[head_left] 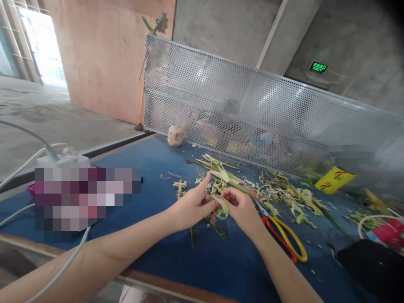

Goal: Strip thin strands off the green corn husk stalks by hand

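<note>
In the middle of the head view, my left hand (pixel 194 205) pinches a pale green leaf strip (pixel 224 207) between thumb and fingers, the thumb pointing up. From the other side my right hand (pixel 240 207) grips the same strip with thumb and forefinger; the strip curls down between the two hands. Some of my fingertips are hidden behind it. Under and behind my hands lie cut leaf and stalk scraps (pixel 221 185). To the right of my right hand, scissors (pixel 284 240) with one red and one yellow handle rest on the blue table (pixel 158 185).
A perforated metal screen (pixel 252 101) borders the table's far side. Before it stand a wrapped roll (pixel 175 135) and a yellow box (pixel 335 180). More scraps (pixel 293 198) lie at right, near a black cloth-like thing (pixel 372 267). White cables and a power strip (pixel 63 162) are at left.
</note>
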`<state>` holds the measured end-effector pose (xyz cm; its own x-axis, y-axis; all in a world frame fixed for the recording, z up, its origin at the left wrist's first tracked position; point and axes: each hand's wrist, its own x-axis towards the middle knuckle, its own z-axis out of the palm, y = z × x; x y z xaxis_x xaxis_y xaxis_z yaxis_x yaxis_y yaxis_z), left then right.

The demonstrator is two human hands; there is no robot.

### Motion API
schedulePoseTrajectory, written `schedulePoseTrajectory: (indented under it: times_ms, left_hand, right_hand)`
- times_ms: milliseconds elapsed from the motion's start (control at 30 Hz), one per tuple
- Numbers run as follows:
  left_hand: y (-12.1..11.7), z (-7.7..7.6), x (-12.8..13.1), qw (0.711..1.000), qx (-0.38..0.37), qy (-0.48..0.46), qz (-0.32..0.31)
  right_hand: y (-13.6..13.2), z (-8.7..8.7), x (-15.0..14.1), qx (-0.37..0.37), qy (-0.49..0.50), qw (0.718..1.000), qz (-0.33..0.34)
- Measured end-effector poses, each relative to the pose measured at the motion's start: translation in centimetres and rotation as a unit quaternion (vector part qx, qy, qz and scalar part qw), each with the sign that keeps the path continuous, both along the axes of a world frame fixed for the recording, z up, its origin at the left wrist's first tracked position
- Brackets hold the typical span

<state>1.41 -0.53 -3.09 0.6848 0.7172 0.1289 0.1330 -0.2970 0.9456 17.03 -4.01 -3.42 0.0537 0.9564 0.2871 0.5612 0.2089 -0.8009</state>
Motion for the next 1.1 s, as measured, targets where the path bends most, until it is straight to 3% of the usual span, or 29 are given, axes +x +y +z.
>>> schedulePoseTrajectory:
  times_ms: [200,300,600,800,933,1100]
  left_hand:
    - [-0.7,0.3,0.1,0.993,-0.073,-0.07,-0.053]
    - [-0.9,0.3,0.2,0.992,-0.085,-0.081,-0.047]
    - [-0.5,-0.3,0.4,1.0,-0.006,-0.021,0.009]
    - [-0.8,-0.2,0.6,0.997,-0.03,-0.074,-0.019]
    - [-0.8,-0.2,0.5,0.997,-0.033,-0.063,-0.021]
    - [-0.7,-0.3,0.5,0.994,-0.05,-0.093,-0.014]
  right_hand:
    - [-0.2,0.2,-0.2,0.024,-0.026,0.999,0.009]
    - [-0.2,0.0,-0.3,0.058,-0.05,0.997,0.008]
    - [-0.2,-0.5,-0.9,0.134,-0.041,0.99,-0.025]
    - [0.0,-0.7,-0.6,0.035,0.119,0.992,-0.015]
    - [0.3,-1.3,-0.6,-0.03,0.258,0.965,0.033]
    - [0.2,-0.9,-0.8,-0.05,0.36,0.928,0.087]
